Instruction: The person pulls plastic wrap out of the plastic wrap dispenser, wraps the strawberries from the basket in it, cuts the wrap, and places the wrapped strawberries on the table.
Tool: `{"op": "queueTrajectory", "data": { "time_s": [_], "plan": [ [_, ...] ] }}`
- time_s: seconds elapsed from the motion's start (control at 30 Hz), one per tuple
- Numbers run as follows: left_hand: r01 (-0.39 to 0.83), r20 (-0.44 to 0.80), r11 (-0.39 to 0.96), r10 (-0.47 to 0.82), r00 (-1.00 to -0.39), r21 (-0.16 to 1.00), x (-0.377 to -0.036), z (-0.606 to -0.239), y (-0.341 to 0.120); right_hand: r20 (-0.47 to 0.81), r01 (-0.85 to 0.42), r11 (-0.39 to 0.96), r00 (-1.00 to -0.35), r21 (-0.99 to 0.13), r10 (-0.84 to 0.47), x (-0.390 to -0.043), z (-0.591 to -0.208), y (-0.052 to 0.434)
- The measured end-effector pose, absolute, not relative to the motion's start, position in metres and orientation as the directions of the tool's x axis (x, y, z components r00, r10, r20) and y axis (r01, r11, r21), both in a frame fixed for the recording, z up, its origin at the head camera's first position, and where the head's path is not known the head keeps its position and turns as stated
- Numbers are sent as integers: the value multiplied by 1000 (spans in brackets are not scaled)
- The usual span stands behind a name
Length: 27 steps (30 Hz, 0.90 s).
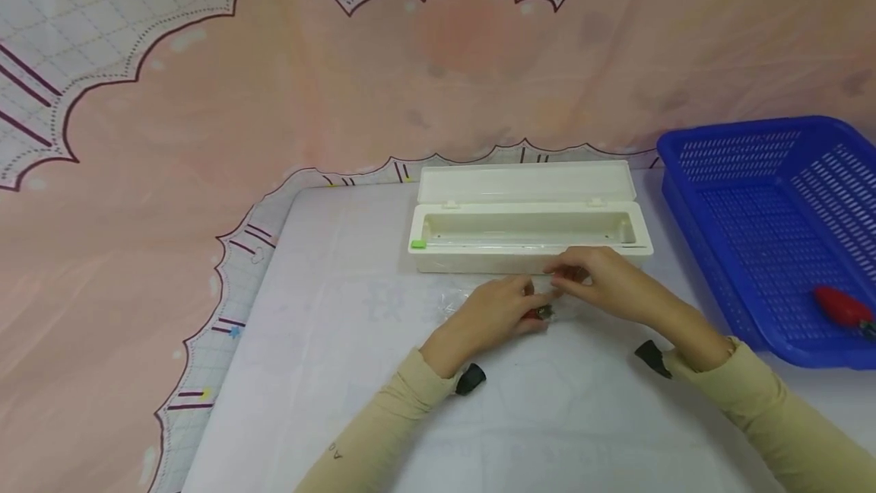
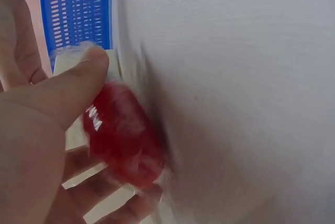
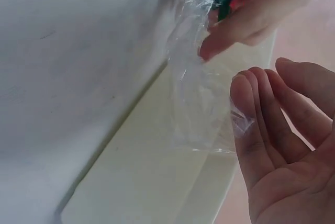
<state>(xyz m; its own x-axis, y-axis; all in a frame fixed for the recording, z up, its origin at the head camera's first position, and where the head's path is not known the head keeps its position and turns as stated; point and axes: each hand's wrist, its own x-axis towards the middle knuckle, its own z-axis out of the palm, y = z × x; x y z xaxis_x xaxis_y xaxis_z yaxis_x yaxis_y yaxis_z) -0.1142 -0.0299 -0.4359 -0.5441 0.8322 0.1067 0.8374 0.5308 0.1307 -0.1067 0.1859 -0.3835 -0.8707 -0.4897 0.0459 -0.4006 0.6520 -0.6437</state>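
My left hand (image 2: 36, 130) pinches a small red fruit (image 2: 123, 132), thumb on top, just in front of the long white box (image 1: 527, 238) on the table (image 1: 328, 371). My right hand (image 3: 285, 140) holds the loose end of clear film (image 3: 196, 88) that partly covers it. I judge the wrapping half done; the film's tail is not yet folded in. Another red fruit (image 1: 840, 308) waits in the blue basket (image 1: 753, 143). I can read no writing.

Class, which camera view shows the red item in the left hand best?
The left wrist view: the red item fills the frame's middle, wrapped in clear film, held by the left hand. The head view shows only a sliver; the right wrist view a red-green bit at the top.
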Motion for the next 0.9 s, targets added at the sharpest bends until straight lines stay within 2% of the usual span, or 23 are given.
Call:
{"op": "queueTrajectory", "data": {
  "time_s": [0.27,0.43,0.7,0.9],
  "plan": [
    [800,83,575,801,-593,169,-110,-436,-39,67,-437,675,-863,-594,-500,-103,-389,185],
    [780,61,607,782,-620,149,-106,-434,-46,60,-453,702,-860,-550,-508,-100,-392,179],
    [750,92,647,746,-660,135,-104,-436,-61,85,-511,724,-839,-463,-538,-93,-401,170],
    [733,131,654,723,-678,185,-105,-441,-67,51,-514,697,-821,-500,-569,-90,-409,167]
  ]
}}
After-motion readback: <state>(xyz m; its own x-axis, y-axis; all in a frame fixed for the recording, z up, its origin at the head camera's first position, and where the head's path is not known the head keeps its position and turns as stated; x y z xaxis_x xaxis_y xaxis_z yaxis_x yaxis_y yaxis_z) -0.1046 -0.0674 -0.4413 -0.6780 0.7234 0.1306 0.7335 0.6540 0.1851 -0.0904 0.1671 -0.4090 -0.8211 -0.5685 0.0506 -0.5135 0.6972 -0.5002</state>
